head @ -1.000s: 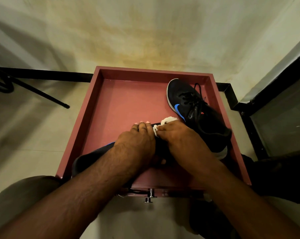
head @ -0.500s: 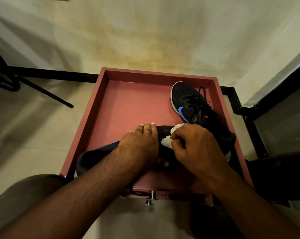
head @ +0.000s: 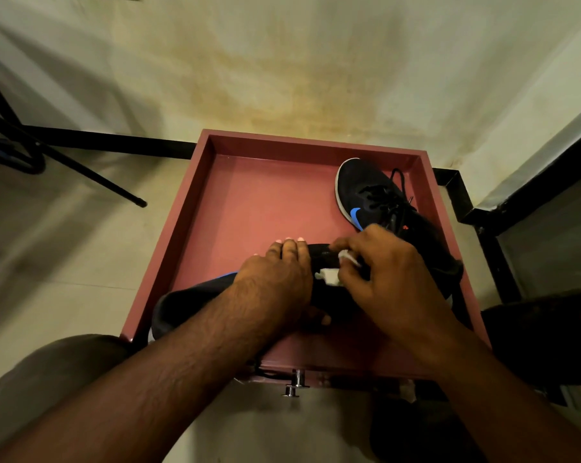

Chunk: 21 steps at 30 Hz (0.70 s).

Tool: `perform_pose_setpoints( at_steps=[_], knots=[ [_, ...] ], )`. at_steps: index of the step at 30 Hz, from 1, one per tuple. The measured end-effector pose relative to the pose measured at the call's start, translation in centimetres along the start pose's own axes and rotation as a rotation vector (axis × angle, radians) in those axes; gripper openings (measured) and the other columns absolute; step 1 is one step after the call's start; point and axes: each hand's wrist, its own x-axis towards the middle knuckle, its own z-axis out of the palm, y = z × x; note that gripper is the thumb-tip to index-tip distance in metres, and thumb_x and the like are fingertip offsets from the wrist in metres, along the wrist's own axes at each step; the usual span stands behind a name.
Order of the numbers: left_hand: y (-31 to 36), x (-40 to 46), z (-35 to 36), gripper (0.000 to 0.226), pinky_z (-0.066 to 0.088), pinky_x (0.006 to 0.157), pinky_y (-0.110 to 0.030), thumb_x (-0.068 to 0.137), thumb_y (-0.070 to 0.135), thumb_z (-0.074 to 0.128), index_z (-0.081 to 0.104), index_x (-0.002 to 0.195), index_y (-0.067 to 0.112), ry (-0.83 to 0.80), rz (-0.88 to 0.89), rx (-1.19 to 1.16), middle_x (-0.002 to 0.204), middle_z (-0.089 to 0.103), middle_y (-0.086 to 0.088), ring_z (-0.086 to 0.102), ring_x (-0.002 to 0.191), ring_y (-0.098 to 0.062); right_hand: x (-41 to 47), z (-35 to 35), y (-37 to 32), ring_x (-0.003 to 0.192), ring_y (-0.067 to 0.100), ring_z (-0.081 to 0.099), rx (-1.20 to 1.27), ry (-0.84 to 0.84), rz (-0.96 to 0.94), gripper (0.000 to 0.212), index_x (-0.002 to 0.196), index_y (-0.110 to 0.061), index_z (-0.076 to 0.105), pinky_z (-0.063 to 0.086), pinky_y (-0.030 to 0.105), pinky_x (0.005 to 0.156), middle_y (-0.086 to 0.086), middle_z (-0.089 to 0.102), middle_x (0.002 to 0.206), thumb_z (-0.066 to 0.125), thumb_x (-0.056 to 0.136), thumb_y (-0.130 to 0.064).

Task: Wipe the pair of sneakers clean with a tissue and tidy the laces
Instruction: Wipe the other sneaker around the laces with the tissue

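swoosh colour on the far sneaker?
Blue, on the black far sneaker with a white sole edge. Head view, the only one, shows it clearly.

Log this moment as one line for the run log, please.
stage: wiping near sneaker | left hand: steadies it | right hand: holds tissue on it | far sneaker: in tray, laces loose
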Motion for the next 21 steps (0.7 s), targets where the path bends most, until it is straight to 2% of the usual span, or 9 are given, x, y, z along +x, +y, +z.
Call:
perform_pose_setpoints(
  at_steps=[2, 6, 8, 10, 12, 14, 17, 19, 21],
  knots=[
    [0.1, 0.0, 0.0, 0.124, 0.029, 0.123, -0.052, 0.086, 0.077, 0.054, -0.009, 0.161, 0.001, -0.005, -0.001, -0.005, 0.171, 0.001, -0.016, 0.005, 0.159, -0.030, 0.1, 0.1, 0.3, 0.090, 0.010, 0.063, 0.041, 0.028, -0.001, 0.016, 0.102, -0.019, 0.076, 0.057, 0.027, 0.080, -0.004, 0.059, 0.101, 0.068, 0.091, -0.010],
    [-0.1, 0.0, 0.1, 0.114, 0.029, 0.122, -0.052, 0.092, 0.071, 0.050, -0.009, 0.161, 0.000, -0.015, 0.004, 0.010, 0.171, 0.001, -0.019, 0.007, 0.159, -0.032, -0.3, 1.0, 0.3, 0.094, 0.008, 0.063, 0.024, -0.027, -0.018, 0.013, 0.094, -0.016, 0.080, 0.057, 0.025, 0.085, -0.004, 0.062, 0.106, 0.071, 0.090, -0.008],
    [-0.1, 0.0, 0.2, 0.096, 0.029, 0.122, -0.052, 0.103, 0.055, 0.043, -0.010, 0.160, -0.001, -0.012, 0.001, 0.026, 0.170, 0.000, -0.021, 0.007, 0.158, -0.034, -0.4, 1.2, -0.2, 0.101, 0.008, 0.064, 0.056, -0.076, -0.056, 0.014, 0.098, -0.016, 0.081, 0.055, 0.024, 0.089, -0.004, 0.066, 0.111, 0.070, 0.090, -0.014],
    [-0.1, 0.1, 0.2, 0.078, 0.030, 0.122, -0.052, 0.108, 0.037, 0.035, -0.009, 0.160, -0.001, 0.009, -0.008, 0.027, 0.170, 0.000, -0.022, 0.007, 0.158, -0.035, -0.5, 1.2, -0.4, 0.111, 0.008, 0.063, 0.084, -0.183, -0.077, 0.022, 0.106, -0.019, 0.080, 0.053, 0.025, 0.096, -0.005, 0.067, 0.121, 0.067, 0.090, -0.028],
    [-0.1, 0.2, 0.1, 0.078, 0.030, 0.122, -0.052, 0.109, 0.036, 0.035, -0.009, 0.160, -0.001, 0.014, -0.006, 0.016, 0.170, 0.000, -0.021, 0.007, 0.158, -0.034, -0.5, 1.2, -0.4, 0.110, 0.009, 0.063, 0.036, -0.272, -0.083, 0.027, 0.109, -0.026, 0.076, 0.054, 0.033, 0.096, -0.010, 0.068, 0.119, 0.064, 0.087, -0.037],
    [-0.1, 0.1, 0.1, 0.096, 0.030, 0.122, -0.053, 0.103, 0.055, 0.044, -0.008, 0.161, -0.001, -0.007, 0.004, 0.005, 0.170, 0.001, -0.021, 0.007, 0.158, -0.034, -0.3, 1.0, -0.2, 0.096, 0.009, 0.067, 0.051, -0.200, -0.067, 0.020, 0.104, -0.027, 0.076, 0.056, 0.037, 0.085, -0.011, 0.073, 0.104, 0.067, 0.087, -0.027],
    [-0.3, -0.1, -0.1, 0.124, 0.029, 0.122, -0.052, 0.086, 0.077, 0.054, -0.008, 0.161, 0.001, -0.019, 0.014, -0.026, 0.171, 0.002, -0.018, 0.008, 0.159, -0.031, 0.3, -0.3, 0.0, 0.085, 0.006, 0.069, 0.182, 0.061, 0.009, 0.020, 0.099, -0.018, 0.078, 0.056, 0.029, 0.078, -0.007, 0.074, 0.091, 0.072, 0.087, -0.004],
    [-0.8, -0.1, -0.2, 0.127, 0.028, 0.123, -0.052, 0.083, 0.079, 0.058, -0.008, 0.162, 0.004, -0.008, 0.028, -0.059, 0.172, 0.001, -0.014, 0.007, 0.159, -0.028, 0.8, -1.4, 0.5, 0.088, 0.006, 0.070, 0.213, 0.206, 0.039, 0.013, 0.101, -0.016, 0.079, 0.057, 0.027, 0.079, -0.006, 0.075, 0.093, 0.072, 0.091, -0.009],
    [-1.8, -0.3, -0.6, 0.127, 0.026, 0.124, -0.052, 0.082, 0.078, 0.060, -0.010, 0.162, 0.009, -0.029, 0.036, -0.088, 0.173, -0.001, -0.010, 0.008, 0.159, -0.026, 1.0, -2.3, 1.2, 0.095, 0.010, 0.073, 0.242, 0.284, 0.087, 0.013, 0.102, -0.017, 0.079, 0.058, 0.027, 0.084, -0.005, 0.076, 0.100, 0.071, 0.093, -0.014]
  ],
)
